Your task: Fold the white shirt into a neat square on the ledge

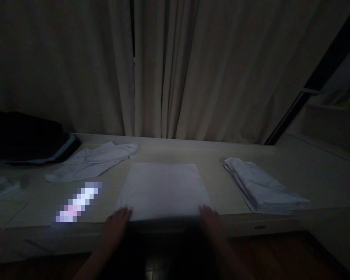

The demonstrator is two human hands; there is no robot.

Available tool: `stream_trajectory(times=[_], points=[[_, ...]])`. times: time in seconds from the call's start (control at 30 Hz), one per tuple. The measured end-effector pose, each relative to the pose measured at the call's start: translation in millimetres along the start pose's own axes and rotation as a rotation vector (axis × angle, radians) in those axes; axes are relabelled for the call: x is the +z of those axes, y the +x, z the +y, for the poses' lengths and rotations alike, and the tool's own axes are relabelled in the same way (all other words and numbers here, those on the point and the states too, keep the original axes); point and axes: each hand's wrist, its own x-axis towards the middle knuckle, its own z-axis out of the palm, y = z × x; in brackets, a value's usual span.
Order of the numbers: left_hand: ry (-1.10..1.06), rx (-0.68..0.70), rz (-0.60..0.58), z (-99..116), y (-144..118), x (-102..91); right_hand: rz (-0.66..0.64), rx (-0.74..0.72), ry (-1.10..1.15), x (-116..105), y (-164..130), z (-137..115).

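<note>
A flat white cloth, roughly square, is spread on the tabletop in front of me, its near edge at the table's front edge. At its near left corner is my left hand, fingers bent over the fabric. My right hand grips the near right corner in the same way. The thumbs and the underside of both corners are hard to make out in the dim light. To the right lies a stack of folded white cloths. A crumpled white cloth rests at the back left.
On the left, a dark pile of folded fabric stands near the beige curtain. A bright, pixelated oblong lies on the table left of my left hand. Something clear and crinkled is at the far left.
</note>
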Motion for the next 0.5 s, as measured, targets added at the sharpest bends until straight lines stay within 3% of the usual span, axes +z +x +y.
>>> stream_trajectory(times=[0.13, 0.33, 0.5], points=[[0.012, 0.038, 0.008, -15, -4, -0.4, 0.027, -0.059, 0.010, -1, 3, 11], [-0.031, 0.116, 0.008, -35, -31, -22.0, -0.019, -0.084, 0.043, -10, -2, 22], [-0.148, 0.153, 0.198, -47, -42, -34.1, 0.013, -0.116, 0.129, -46, -13, 23]])
